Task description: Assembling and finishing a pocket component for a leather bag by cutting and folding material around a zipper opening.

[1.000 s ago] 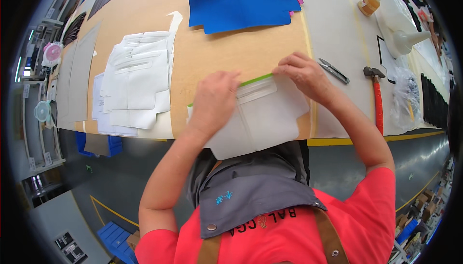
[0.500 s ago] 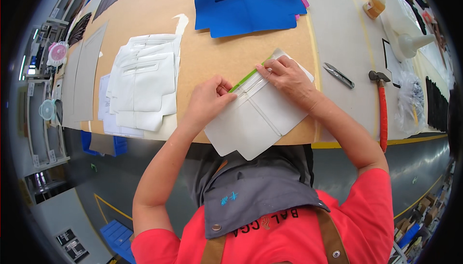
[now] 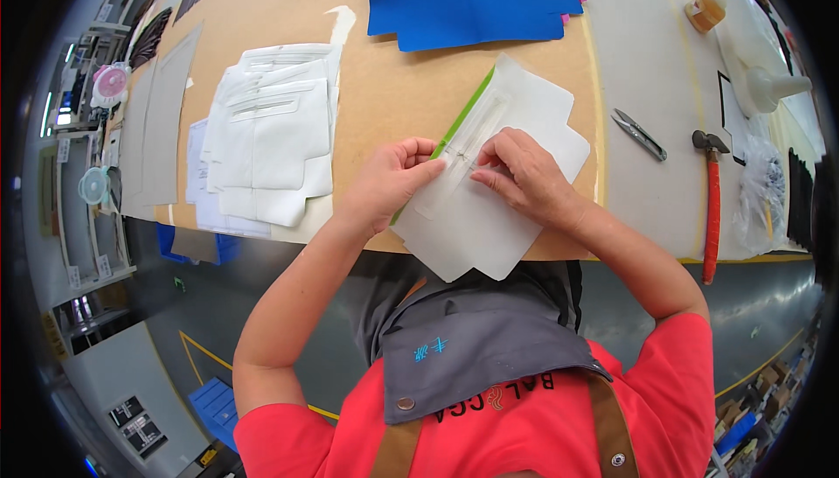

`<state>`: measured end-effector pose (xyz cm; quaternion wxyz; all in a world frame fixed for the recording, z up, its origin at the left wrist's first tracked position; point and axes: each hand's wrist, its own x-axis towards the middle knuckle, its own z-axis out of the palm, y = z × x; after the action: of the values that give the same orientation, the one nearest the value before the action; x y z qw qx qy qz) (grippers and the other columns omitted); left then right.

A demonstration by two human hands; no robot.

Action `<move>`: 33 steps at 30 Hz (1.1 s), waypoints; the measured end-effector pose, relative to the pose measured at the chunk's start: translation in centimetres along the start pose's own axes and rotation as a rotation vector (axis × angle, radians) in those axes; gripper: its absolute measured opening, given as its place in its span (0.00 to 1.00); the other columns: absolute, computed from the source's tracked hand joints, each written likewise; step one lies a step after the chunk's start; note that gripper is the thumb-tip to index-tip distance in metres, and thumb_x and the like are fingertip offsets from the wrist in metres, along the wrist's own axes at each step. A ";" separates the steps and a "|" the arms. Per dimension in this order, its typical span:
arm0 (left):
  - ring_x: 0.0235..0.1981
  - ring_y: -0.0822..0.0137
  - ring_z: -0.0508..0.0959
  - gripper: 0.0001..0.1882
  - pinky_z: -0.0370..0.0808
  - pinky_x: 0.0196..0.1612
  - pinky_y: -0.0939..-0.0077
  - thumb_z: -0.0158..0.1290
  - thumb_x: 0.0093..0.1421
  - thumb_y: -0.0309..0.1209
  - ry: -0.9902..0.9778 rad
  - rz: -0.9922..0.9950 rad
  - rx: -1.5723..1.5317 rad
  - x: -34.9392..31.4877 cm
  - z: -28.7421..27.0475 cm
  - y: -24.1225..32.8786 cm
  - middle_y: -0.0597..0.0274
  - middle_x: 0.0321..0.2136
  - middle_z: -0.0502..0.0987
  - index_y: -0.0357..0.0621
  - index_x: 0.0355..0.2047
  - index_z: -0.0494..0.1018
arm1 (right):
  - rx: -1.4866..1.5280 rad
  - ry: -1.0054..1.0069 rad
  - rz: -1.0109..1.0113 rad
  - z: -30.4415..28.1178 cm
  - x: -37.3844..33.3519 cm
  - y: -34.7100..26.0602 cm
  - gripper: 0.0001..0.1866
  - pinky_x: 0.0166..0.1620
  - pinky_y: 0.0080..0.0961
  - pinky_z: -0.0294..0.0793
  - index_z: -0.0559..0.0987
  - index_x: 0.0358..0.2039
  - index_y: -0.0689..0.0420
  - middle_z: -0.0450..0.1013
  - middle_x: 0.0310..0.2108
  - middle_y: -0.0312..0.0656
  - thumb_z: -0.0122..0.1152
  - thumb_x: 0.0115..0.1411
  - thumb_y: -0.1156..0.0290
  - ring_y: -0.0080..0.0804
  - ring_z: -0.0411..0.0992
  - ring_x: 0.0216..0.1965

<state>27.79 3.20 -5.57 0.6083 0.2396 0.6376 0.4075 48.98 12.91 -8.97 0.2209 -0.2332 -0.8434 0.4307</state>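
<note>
A white notched panel [image 3: 489, 225] with a bright green strip along its far left edge lies tilted in front of me, overhanging the table's front edge. A long slot with a clear or pale strip runs parallel to the green edge. My left hand [image 3: 398, 181] pinches the panel's green-edged side, thumb on top and fingers curled. My right hand [image 3: 529, 179] is over the slot's middle, thumb and fingertips drawn together. Whatever lies between those fingertips is too small to make out.
To the left is a stack of similar white panels [image 3: 280, 142]. Blue panels [image 3: 472, 6] lie at the far side. On the right are thread snips [image 3: 640, 135], a red-handled hammer [image 3: 712, 207], a plastic bag [image 3: 759, 194], an amber jar [image 3: 704, 12] and a white nozzle bottle [image 3: 769, 89].
The panel's green-edged side has unfolded and now lies flat, showing the whole slot. My right hand has left the edge and come nearer, over the slot. My left hand stays at the edge.
</note>
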 end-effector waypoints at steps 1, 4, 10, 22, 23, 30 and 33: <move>0.39 0.75 0.78 0.15 0.76 0.44 0.79 0.61 0.66 0.31 -0.026 -0.005 0.041 0.1 0.3 0.3 0.64 0.39 0.80 0.35 0.49 0.76 | -0.041 -0.016 -0.065 0.1 0.0 0.4 0.12 0.43 0.38 0.72 0.73 0.33 0.56 0.71 0.33 0.44 0.70 0.59 0.68 0.44 0.71 0.39; 0.39 0.76 0.78 0.14 0.76 0.44 0.79 0.61 0.67 0.32 -0.055 -0.035 0.118 0.3 0.6 1.0 0.64 0.39 0.80 0.36 0.47 0.76 | -0.114 -0.079 -0.120 0.0 0.2 0.3 0.14 0.43 0.38 0.72 0.73 0.32 0.56 0.70 0.32 0.43 0.72 0.56 0.66 0.43 0.70 0.38; 0.39 0.76 0.78 0.13 0.76 0.44 0.78 0.61 0.67 0.36 -0.136 -0.129 0.064 0.7 0.0 1.2 0.66 0.38 0.80 0.40 0.44 0.76 | -0.170 -0.116 -0.136 0.4 0.3 0.5 0.17 0.43 0.37 0.71 0.71 0.31 0.55 0.68 0.32 0.41 0.72 0.54 0.62 0.41 0.68 0.37; 0.41 0.77 0.78 0.11 0.76 0.47 0.78 0.60 0.68 0.36 -0.303 -0.292 -0.220 1.3 -1.3 0.6 0.67 0.39 0.80 0.42 0.43 0.75 | -0.207 -0.078 -0.185 0.1 -0.2 0.9 0.17 0.45 0.37 0.73 0.70 0.32 0.55 0.68 0.33 0.41 0.70 0.57 0.60 0.42 0.69 0.40; 0.41 0.77 0.78 0.10 0.75 0.46 0.79 0.59 0.68 0.35 -0.322 -0.260 -0.228 1.4 -1.3 0.4 0.68 0.39 0.79 0.42 0.43 0.75 | -0.226 -0.073 -0.179 -0.1 0.0 0.7 0.17 0.45 0.37 0.73 0.70 0.32 0.55 0.68 0.33 0.41 0.70 0.57 0.60 0.42 0.69 0.40; 0.37 0.79 0.78 0.12 0.74 0.42 0.81 0.60 0.67 0.32 -0.058 -0.105 0.029 0.1 -0.6 0.9 0.66 0.36 0.81 0.38 0.45 0.77 | -0.586 0.483 0.037 -8.0 -3.7 2.6 0.17 0.50 0.37 0.74 0.82 0.43 0.52 0.75 0.42 0.43 0.75 0.52 0.70 0.44 0.72 0.48; 0.37 0.79 0.78 0.14 0.73 0.43 0.81 0.61 0.66 0.32 -0.047 -0.132 0.075 0.0 -0.4 1.3 0.66 0.37 0.82 0.37 0.47 0.76 | -0.880 0.518 0.065 -12.0 -6.5 4.5 0.18 0.48 0.37 0.75 0.82 0.46 0.52 0.75 0.41 0.42 0.74 0.53 0.71 0.43 0.72 0.46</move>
<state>27.16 3.79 -4.56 0.6394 0.2288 0.6523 0.3366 61.91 18.98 -7.40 0.2903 -0.4292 -0.8547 -0.0305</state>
